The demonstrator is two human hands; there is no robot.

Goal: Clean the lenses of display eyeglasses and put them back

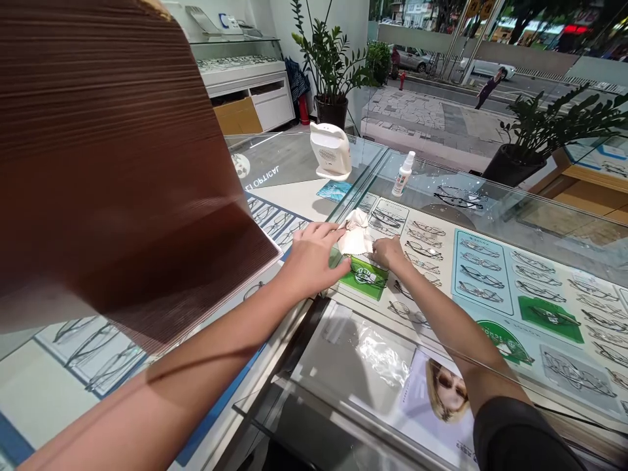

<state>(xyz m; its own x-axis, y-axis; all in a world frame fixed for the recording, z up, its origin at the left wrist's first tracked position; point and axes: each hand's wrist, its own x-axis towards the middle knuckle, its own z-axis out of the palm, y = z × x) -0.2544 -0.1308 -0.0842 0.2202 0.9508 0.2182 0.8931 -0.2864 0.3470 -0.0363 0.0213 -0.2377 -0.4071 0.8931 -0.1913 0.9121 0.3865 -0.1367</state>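
Note:
A crumpled pale cloth (356,233) lies on the glass counter between my two hands. My left hand (316,256) rests at its left side, fingers stretched out and thumb apart, with the fingertips at the cloth's edge. Close to the cloth's right side, my right hand (387,251) has its fingers curled in. The fingertips are mostly hidden, so I cannot tell what is between them. Under the glass by my hands is a green card (366,280) with an eyeglass frame on it. A small white spray bottle (403,174) stands upright beyond the cloth.
A large dark brown panel (122,170) blocks the left side. A white cat-eared device (331,152) stands farther back on the counter. Loose eyeglasses (460,199) lie to the right. Rows of eyeglass frames (481,271) fill the display case, and a potted plant (331,111) stands behind.

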